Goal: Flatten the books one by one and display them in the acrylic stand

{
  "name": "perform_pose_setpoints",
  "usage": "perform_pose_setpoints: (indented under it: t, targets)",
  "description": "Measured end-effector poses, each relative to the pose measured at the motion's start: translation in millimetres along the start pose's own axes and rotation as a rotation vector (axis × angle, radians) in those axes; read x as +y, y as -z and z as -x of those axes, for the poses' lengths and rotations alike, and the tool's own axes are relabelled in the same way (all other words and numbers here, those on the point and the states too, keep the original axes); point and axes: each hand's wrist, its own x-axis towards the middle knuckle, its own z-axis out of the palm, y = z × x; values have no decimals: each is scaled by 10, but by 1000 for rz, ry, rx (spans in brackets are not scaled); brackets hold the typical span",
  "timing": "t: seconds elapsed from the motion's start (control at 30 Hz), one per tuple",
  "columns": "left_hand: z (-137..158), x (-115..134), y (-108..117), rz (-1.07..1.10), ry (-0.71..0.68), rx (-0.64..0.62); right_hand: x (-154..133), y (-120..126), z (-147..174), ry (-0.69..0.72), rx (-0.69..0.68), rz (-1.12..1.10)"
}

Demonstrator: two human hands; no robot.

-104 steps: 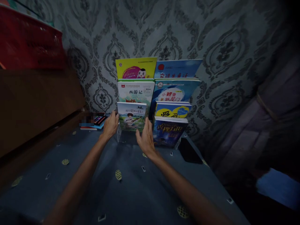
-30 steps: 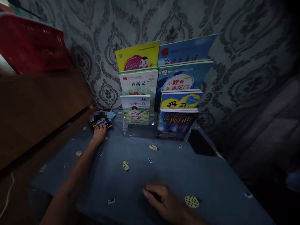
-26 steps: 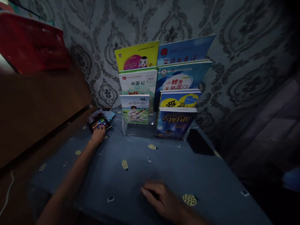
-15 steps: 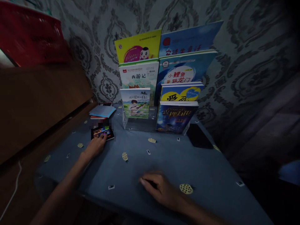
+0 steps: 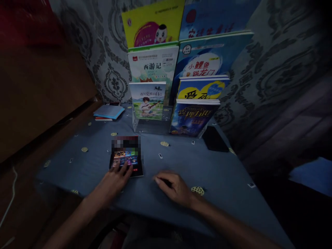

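A dark thin book (image 5: pixel 140 169) with bright, colourful pictures on its cover lies on the cloth-covered table (image 5: pixel 145 193), left of centre. Its upper part is blurred out by pixelation. My left hand (image 5: pixel 118 178) rests on its lower half, fingers spread flat over the cover. To the right, my right hand (image 5: pixel 172 188) is on the tablecloth with fingers curled and the thumb close to them. Nothing shows in it, and it is apart from the book.
A clear stand (image 5: pixel 153 127) holds several upright books, including a yellow one (image 5: pixel 153 24) and a dark blue one (image 5: pixel 194 119). Back left lies a small stack of booklets (image 5: pixel 109 112). A flat black object (image 5: pixel 215 139) sits at the right. Patterned wall behind.
My left hand has slid the dark book across the table, rightward and nearer to me, away from the booklet stack. The view has tilted down. My right hand keeps its curled pose.
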Motion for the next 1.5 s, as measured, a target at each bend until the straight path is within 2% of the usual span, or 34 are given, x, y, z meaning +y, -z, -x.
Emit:
perform_pose_setpoints:
  t: [0.13, 0.2, 0.3, 0.47, 0.57, 0.73, 0.9, 1.07, 1.2, 1.3, 1.4, 1.5]
  targets:
    - [59, 299, 89, 37, -146, 5, 57, 27, -58, 111, 101, 42]
    - [76, 428, 141, 54, -195, 21, 38, 38, -132, 190, 75, 72]
    - [91, 585, 209, 90, -256, 56, -48, 11, -300, 236, -105, 120]
    - [97, 694, 244, 113, -276, 31, -115, -194, -629, 160, -476, 187]
    - [100, 673, 224, 120, -277, 46, -33, -295, -768, 146, -553, 199]
    - [118, 623, 124, 119, -299, 35, 212, -281, -854, 115, -468, 344]
    - [137, 623, 56, 125, -284, 33, 530, -100, -850, 87, -304, 508]
    - [165, 628, 154, 133, -272, 22, 756, 140, -792, 20, -254, 547]
    - [190, 568, 257, 170, -283, -23, 793, 176, -750, 22, -227, 562]
    - [117, 409, 296, 273, -295, 41, 785, 152, -734, 38, -206, 555]
    - [-110, 148, 246, 398, -284, 148, 789, 138, -718, 51, -170, 539]
    - [-427, -118, 118, 400, -106, 215, 822, 148, -693, 50, -98, 529]
